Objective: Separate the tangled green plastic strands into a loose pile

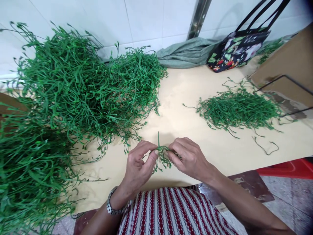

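Observation:
Near the table's front edge, my left hand (140, 163) pinches a small green plastic sprig (164, 159) between thumb and fingertips. My right hand (188, 157) is closed on the sprig's right side, its fingers curled. A straight stem sticks up from the sprig between both hands, and thin branches with small tips hang below. A large heap of green sprigs (73, 81) lies to the left, and a smaller pile (241, 109) lies to the right beyond my right hand.
Loose strands (266, 151) lie right of my hands on the pale table (176, 94). A floral bag (238, 49) and grey-green cloth (188, 52) are along the tiled wall. A cardboard box (288, 65) with a black wire frame stands right. A red object (288, 168) shows below the table.

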A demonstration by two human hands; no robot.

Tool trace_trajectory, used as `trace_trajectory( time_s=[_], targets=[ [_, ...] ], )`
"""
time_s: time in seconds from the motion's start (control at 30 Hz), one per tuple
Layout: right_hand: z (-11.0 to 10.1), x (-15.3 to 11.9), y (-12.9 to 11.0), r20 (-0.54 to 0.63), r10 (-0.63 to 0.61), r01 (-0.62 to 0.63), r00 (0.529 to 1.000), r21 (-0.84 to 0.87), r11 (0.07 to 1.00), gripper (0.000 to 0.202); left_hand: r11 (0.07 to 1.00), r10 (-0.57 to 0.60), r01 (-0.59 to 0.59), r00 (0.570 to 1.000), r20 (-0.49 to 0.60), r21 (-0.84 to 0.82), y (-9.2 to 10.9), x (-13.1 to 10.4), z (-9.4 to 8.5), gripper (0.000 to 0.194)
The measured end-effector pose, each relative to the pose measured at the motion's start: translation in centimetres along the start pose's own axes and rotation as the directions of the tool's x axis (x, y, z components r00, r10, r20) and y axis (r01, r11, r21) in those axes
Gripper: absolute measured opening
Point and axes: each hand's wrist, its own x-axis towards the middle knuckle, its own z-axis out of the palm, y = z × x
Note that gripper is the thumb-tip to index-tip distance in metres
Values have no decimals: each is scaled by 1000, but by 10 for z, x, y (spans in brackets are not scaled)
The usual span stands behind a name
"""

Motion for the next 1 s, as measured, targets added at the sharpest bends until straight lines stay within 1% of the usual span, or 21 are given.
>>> trace_trajectory(
  time_s=[0.1, 0.17, 0.23, 0.27, 0.33, 0.37, 0.43, 0.47, 0.5, 0.57, 0.63, 0.67, 0.7, 0.8, 0.9, 1.0],
  targets=[
    [0, -4, 2, 25, 18, -21, 1000, 101, 995, 15, 992, -57, 56, 998, -3, -109, -7, 0, 0, 9],
    [-4, -3, 4, 36, 44, -50, 998, 195, 980, 12, 973, -128, 125, 992, -3, -193, -13, 0, 1, 9],
    [-15, 5, 5, 21, 88, -91, 996, 318, 944, 11, 934, -215, 209, 977, 9, -291, -19, 2, 2, 9],
    [-23, 13, 4, -13, 103, -90, 995, 379, 921, 14, 909, -256, 245, 967, 13, -338, -22, 3, 3, 9],
    [-42, 30, 1, -129, 106, -34, 986, 464, 885, 20, 865, -313, 287, 950, 5, -411, -26, 5, 5, 9],
    [-51, 38, 0, -187, 80, 17, 979, 470, 883, 23, 851, -327, 293, 945, -2, -435, -28, 6, 6, 9],
    [-64, 50, -1, -222, 9, 92, 975, 440, 893, 24, 832, -337, 292, 941, -12, -472, -29, 7, 8, 7],
    [-66, 51, 1, -198, -19, 101, 980, 412, 906, 22, 822, -341, 290, 940, -16, -490, -29, 7, 8, 6],
    [-65, 49, 3, -146, -37, 91, 989, 380, 921, 19, 812, -346, 287, 938, -23, -509, -28, 7, 9, 5],
    [-53, 36, 11, 25, -52, 42, 998, 310, 950, 14, 794, -362, 283, 931, -44, -537, -27, 7, 10, 5],
    [-35, 18, 19, 203, -38, -17, 979, 265, 964, 14, 789, -374, 274, 924, -76, -550, -25, 7, 12, 7],
    [-26, 9, 21, 263, -35, -35, 964, 259, 965, 15, 791, -378, 270, 921, -92, -549, -24, 8, 13, 8],
    [-18, 2, 23, 289, -36, -44, 957, 266, 963, 16, 794, -383, 269, 918, -104, -546, -23, 8, 14, 9],
    [-4, -11, 24, 253, -12, -72, 967, 321, 944, 12, 799, -378, 266, 920, -106, -539, -23, 9, 16, 10],
    [-2, -13, 24, 183, 19, -84, 983, 356, 931, 12, 790, -378, 285, 923, -65, -543, -24, 8, 18, 12],
    [0, -13, 24, 81, 15, -40, 997, 329, 944, 13, 775, -399, 322, 917, -26, -543, -24, 7, 18, 14]
  ],
)
